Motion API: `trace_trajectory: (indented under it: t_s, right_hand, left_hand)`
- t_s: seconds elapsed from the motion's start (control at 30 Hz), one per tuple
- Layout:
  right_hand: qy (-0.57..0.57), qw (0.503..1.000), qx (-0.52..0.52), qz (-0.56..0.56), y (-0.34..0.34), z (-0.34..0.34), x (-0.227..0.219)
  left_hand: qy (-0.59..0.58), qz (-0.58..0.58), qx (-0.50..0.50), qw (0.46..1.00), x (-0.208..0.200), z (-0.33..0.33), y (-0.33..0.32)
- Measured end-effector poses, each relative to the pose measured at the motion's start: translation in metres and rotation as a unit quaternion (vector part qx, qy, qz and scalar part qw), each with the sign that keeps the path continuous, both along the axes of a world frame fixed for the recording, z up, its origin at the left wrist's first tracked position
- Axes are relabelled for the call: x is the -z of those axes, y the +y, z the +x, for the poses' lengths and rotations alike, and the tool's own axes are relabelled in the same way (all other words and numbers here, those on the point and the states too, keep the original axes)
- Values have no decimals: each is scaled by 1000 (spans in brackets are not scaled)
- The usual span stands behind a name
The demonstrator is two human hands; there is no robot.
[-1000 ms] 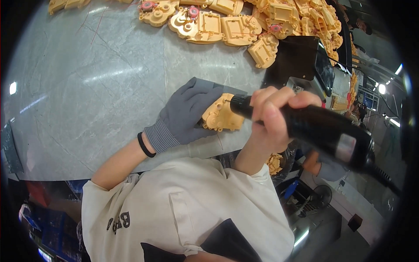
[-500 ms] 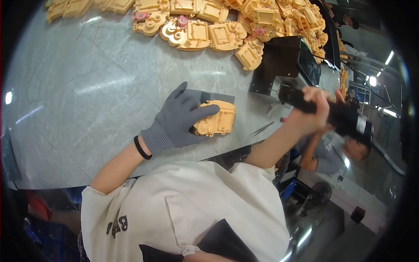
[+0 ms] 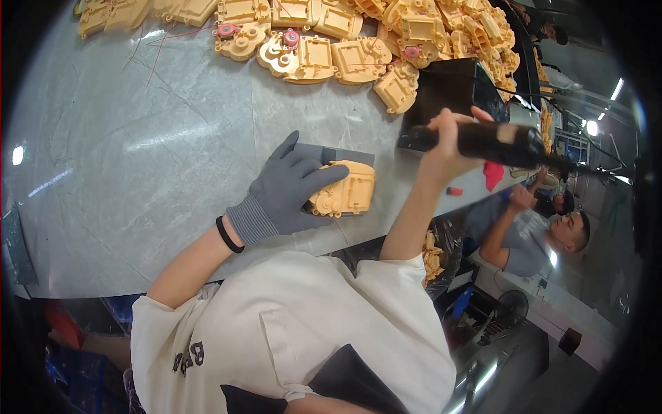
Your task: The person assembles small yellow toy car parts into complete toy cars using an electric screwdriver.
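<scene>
My left hand (image 3: 276, 190), in a grey knit glove, holds a yellow plastic housing (image 3: 357, 185) against a grey block-like fixture (image 3: 353, 155) on the table. Its thumb is raised and the forefinger lies across the housing's top. Bare and wrapped around a black electric screwdriver (image 3: 507, 143), my right hand (image 3: 449, 148) is up at the right. The tool lies nearly level, its front end before a black box (image 3: 441, 86), and a cable runs from its back end. Whether the tip touches the box I cannot tell.
Yellow housings (image 3: 358, 58) lie heaped along the table's far side, some with red round parts and thin red wires. A small red-and-black object (image 3: 454, 191) sits near the right edge. Beyond, a person in grey (image 3: 527, 238) sits near a fan (image 3: 512, 307).
My right hand has moved up and left with the screwdriver, bringing its front end to the black box. My left hand still holds the housing in place.
</scene>
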State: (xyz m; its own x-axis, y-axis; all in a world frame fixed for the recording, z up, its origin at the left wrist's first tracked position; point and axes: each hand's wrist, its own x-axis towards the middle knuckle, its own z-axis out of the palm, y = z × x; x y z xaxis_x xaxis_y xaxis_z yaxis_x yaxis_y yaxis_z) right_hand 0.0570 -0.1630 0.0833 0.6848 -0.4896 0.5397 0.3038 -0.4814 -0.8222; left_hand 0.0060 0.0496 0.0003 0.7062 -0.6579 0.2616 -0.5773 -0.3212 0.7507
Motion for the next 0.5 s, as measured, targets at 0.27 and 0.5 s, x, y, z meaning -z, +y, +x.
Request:
trace_trajectory:
  t_s: [0.27,0.5]
  right_hand:
    - [-119,976,-156,96,15,-33,-36]
    - [72,995,-59,-23,-10,-1,31]
  left_hand:
    - [-1,-19,-5,1000,-2,1,3]
    - [10,-24,-14,1000,-1,1,1]
